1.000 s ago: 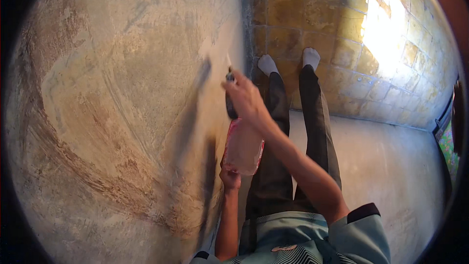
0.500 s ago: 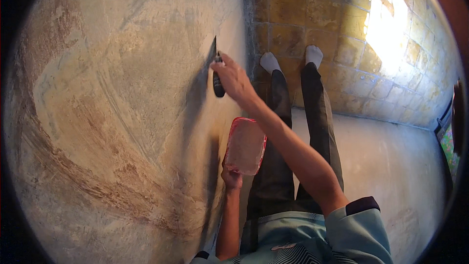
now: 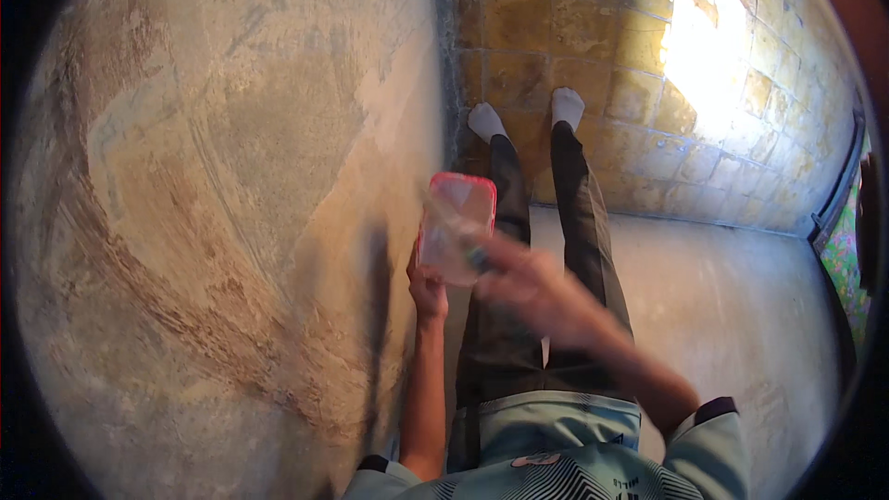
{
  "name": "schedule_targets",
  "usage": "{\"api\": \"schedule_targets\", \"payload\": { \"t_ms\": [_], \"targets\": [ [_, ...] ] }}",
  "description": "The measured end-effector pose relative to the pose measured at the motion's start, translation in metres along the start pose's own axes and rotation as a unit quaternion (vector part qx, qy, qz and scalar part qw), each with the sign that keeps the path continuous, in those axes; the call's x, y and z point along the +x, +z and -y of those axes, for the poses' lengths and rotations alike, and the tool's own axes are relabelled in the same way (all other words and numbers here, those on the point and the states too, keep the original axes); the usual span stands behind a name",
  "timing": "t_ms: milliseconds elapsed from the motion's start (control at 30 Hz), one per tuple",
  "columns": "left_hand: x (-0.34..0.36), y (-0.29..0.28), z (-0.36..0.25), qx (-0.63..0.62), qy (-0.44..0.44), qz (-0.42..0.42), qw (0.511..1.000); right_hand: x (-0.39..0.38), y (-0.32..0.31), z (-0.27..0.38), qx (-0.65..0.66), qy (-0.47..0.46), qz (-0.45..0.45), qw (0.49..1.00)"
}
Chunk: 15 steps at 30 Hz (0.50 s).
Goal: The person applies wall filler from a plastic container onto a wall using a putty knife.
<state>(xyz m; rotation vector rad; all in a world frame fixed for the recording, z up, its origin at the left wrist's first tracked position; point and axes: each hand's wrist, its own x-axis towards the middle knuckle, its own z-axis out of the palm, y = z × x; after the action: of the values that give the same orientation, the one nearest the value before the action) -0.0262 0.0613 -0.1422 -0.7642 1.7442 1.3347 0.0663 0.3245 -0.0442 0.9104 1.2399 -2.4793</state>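
Note:
A shallow rectangular tray with a red rim [image 3: 480,196] is gripped at its lower left edge by my left hand [image 3: 428,293]. Pale material covers the tray's inside. My right hand [image 3: 524,276], smeared by motion, is closed round the handle of a putty knife [image 3: 448,218]. The knife's blurred blade lies across the tray's opening; whether it touches the contents I cannot tell. On my left is a rough wall [image 3: 269,83] with brown streaks and a smoother pale patch [image 3: 381,143] along its right side.
Yellow-brown floor tiles [image 3: 519,9] run beyond my feet, with bright sunlight [image 3: 708,46] on them. My socked feet [image 3: 568,106] stand close to the wall's base. A pale smooth surface [image 3: 713,296] lies to my right, and a colourful patterned cloth [image 3: 845,264] shows at the far right.
My right hand has brought the putty knife away from the wall, down to the tray. My left hand has raised the tray slightly. The view has shifted a little.

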Motion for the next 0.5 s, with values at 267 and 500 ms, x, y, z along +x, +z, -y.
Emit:
{"api": "schedule_targets", "payload": {
  "t_ms": [267,500],
  "targets": [
    [0.026,0.114,-0.04,0.134,0.196,0.193,0.952,-0.017,-0.168,0.054,-0.284,0.169,-0.026,0.943],
    [0.029,0.17,-0.077,0.216,0.23,0.256,0.914,0.011,-0.145,0.101,-0.689,0.045,0.022,0.723]
  ]
}}
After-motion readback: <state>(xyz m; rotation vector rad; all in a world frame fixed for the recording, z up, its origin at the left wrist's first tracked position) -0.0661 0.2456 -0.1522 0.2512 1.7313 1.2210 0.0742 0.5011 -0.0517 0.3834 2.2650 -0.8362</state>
